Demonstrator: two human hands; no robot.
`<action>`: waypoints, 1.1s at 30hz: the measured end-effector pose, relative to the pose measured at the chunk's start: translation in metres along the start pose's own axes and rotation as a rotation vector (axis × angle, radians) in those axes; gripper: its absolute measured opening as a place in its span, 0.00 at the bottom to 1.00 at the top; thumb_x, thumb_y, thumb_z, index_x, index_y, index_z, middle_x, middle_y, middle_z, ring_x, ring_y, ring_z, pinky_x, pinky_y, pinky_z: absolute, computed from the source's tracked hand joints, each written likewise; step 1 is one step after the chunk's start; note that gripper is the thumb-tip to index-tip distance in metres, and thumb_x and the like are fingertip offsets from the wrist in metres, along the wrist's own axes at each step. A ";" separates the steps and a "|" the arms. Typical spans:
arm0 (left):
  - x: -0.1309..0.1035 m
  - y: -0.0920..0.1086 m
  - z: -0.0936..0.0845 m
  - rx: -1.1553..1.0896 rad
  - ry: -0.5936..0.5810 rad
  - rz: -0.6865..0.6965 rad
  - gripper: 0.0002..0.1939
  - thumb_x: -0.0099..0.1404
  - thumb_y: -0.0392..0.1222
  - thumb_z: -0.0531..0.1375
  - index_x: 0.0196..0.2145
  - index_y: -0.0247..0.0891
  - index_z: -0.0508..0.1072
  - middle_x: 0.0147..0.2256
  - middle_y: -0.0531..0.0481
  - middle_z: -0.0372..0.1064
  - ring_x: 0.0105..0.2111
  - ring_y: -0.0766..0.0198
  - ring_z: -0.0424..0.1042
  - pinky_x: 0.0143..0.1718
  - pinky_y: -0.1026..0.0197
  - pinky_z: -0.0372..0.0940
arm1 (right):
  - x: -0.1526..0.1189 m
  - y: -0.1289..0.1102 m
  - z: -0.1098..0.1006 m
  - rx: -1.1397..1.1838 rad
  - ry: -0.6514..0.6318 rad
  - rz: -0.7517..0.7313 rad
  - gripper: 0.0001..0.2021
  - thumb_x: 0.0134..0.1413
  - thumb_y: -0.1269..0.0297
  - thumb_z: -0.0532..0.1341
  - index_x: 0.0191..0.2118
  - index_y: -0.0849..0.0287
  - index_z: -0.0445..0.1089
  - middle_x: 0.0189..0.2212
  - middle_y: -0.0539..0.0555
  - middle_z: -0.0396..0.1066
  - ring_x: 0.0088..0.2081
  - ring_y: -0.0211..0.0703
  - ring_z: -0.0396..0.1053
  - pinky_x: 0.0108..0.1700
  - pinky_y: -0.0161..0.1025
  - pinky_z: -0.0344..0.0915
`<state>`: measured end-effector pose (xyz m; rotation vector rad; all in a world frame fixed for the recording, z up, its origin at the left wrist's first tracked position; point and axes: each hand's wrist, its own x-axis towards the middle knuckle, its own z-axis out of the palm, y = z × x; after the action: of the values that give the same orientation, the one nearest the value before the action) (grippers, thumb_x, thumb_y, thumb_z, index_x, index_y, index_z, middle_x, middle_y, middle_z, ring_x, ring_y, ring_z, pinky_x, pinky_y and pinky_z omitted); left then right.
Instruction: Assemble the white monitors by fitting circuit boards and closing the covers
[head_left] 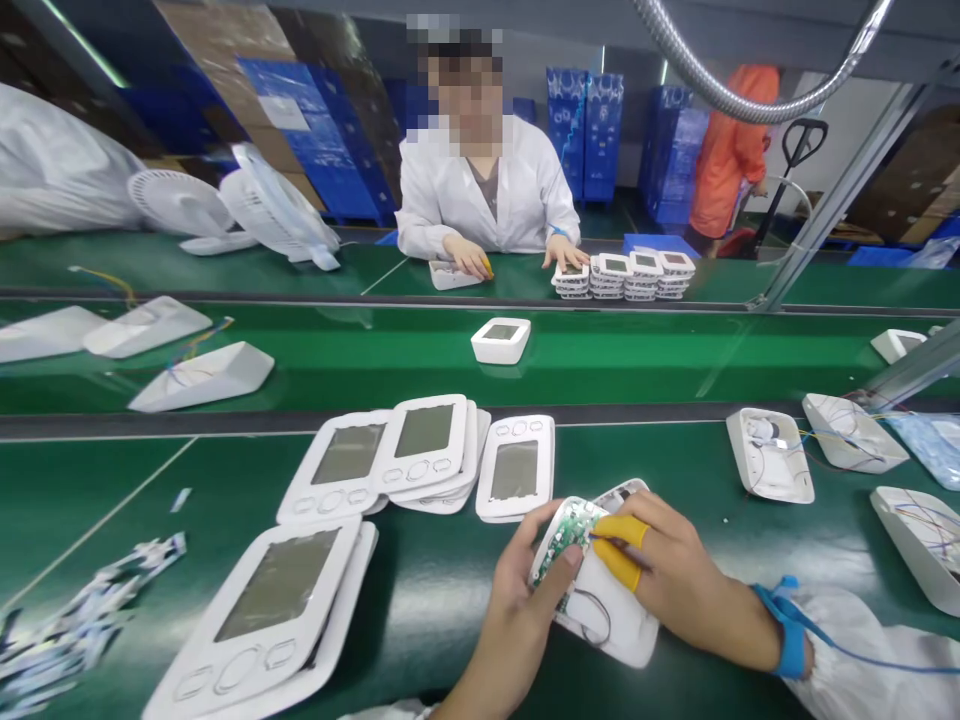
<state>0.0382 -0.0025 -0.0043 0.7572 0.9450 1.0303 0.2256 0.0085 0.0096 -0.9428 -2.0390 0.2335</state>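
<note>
My left hand (521,590) is closed around a white front panel with a green circuit board (564,530) facing up, its thumb pressed on the board's lower edge. My right hand (667,560) wears yellow finger covers and a blue wrist strap. Its thumb and fingers pinch at the board's right edge; what lies between them is hidden. Under both hands is a white plastic housing (626,625), with a dark looped wire (598,612) lying over it. Just beyond the hands lies a white panel with a grey screen (517,468).
Stacked screen panels (274,590) fill the left side, near scattered strips (90,610). Wired white housings (771,455) lie at right. On the green conveyor (360,350) sits a white device (501,340). A co-worker (487,190) sits opposite, both hands on parts; device stacks (607,275) stand alongside.
</note>
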 end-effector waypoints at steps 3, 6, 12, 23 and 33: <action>0.000 -0.004 0.000 0.006 0.008 0.049 0.29 0.63 0.51 0.73 0.56 0.39 0.71 0.37 0.49 0.75 0.31 0.64 0.72 0.31 0.67 0.67 | 0.002 -0.001 -0.003 0.053 0.033 0.026 0.06 0.68 0.72 0.62 0.47 0.56 0.73 0.33 0.52 0.73 0.34 0.40 0.69 0.35 0.38 0.69; 0.000 -0.008 0.001 0.013 0.011 0.099 0.26 0.65 0.51 0.71 0.56 0.40 0.72 0.41 0.48 0.76 0.34 0.63 0.73 0.35 0.66 0.69 | 0.004 0.000 -0.006 0.075 0.059 0.034 0.08 0.67 0.73 0.62 0.47 0.55 0.74 0.33 0.51 0.73 0.35 0.39 0.70 0.35 0.37 0.69; -0.001 -0.014 0.001 0.042 0.005 0.141 0.21 0.70 0.50 0.67 0.57 0.40 0.72 0.45 0.46 0.75 0.40 0.61 0.73 0.40 0.64 0.70 | 0.005 -0.003 -0.008 0.052 0.048 0.044 0.09 0.65 0.75 0.63 0.46 0.56 0.75 0.33 0.52 0.73 0.34 0.40 0.70 0.35 0.39 0.70; -0.006 -0.010 0.002 0.121 0.010 0.184 0.19 0.72 0.50 0.65 0.57 0.41 0.71 0.48 0.46 0.75 0.42 0.60 0.74 0.43 0.63 0.72 | 0.006 -0.009 -0.008 0.040 0.065 0.064 0.08 0.62 0.77 0.65 0.42 0.57 0.76 0.31 0.52 0.73 0.33 0.40 0.69 0.34 0.39 0.67; -0.010 -0.007 0.006 0.166 0.024 0.200 0.19 0.72 0.51 0.65 0.55 0.42 0.71 0.44 0.47 0.76 0.38 0.60 0.76 0.37 0.63 0.73 | 0.006 -0.011 -0.010 0.103 0.053 0.144 0.08 0.63 0.75 0.65 0.42 0.54 0.77 0.31 0.51 0.73 0.33 0.39 0.69 0.32 0.37 0.68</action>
<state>0.0441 -0.0146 -0.0049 0.9950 0.9990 1.1457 0.2249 0.0033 0.0247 -1.0215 -1.8940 0.3831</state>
